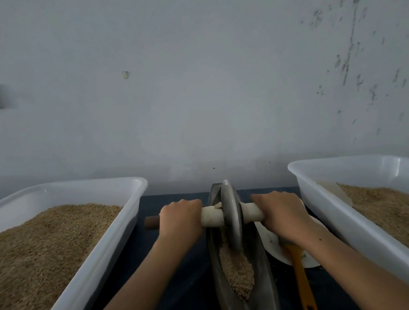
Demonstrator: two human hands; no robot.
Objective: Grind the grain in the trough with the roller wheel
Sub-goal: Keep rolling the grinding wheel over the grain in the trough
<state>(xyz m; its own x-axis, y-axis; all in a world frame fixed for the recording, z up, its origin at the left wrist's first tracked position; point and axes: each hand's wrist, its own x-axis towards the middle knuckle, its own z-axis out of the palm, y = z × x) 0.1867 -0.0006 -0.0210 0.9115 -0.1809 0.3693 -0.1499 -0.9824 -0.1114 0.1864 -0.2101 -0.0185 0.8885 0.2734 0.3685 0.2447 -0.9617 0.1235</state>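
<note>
Tan grain (237, 269) lies heaped in the near half of the narrow grey boat-shaped metal trough (265, 274), and the grey metal roller wheel (231, 214) stands upright on it, mid-trough. Left hand (179, 219) and right hand (279, 212) each wrap curled fingers round the pale axle handle (213, 215). Mid-grind, by my reading; next, an even roll toward the body, wheel kept upright.
</note>
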